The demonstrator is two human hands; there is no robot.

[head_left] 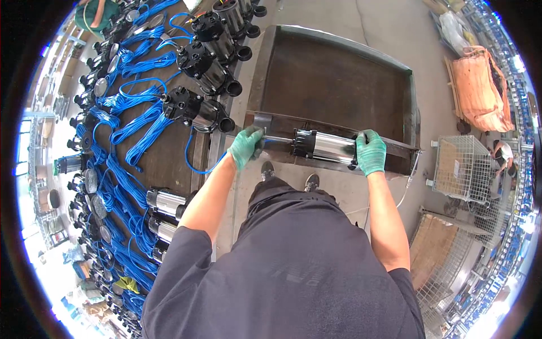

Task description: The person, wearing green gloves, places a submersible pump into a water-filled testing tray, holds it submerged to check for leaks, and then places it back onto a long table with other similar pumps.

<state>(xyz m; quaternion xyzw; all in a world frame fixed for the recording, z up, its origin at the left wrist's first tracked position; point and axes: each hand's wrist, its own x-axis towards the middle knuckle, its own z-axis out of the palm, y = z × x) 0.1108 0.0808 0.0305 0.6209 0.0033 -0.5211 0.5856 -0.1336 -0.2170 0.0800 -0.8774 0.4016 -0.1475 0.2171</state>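
Fingers of your green-gloved left hand (245,148) are curled nearly closed on the left end of a thin rod (279,139); those of your right hand (371,153), also gloved, bend partway over the right end of a steel cylinder (333,148), touching it, though you cannot tell from here how firmly they grip. That cylinder lies sideways between your hands, black-ended, along the near ledge of a wide metal tray (339,82), above your shoes (312,182). A blue cable (197,169) loops just beside your left wrist, and a pale cord (414,169) hangs at the tray's near right corner, close to your right hand. Raised rims bound the tray's far and right sides; past the ledge its brown bed gives you open room forward, and grey floor (418,51) runs beyond. Leftward, the nearest black-and-steel pump (195,110) crowds your left hand, with more pumps behind and bundled blue cable (149,135) across the bench (175,150). To your right, floor separates the tray from a wire cage (462,169); an orange sack (480,90) stands farther off, and another person (502,155) shows beyond the cage.
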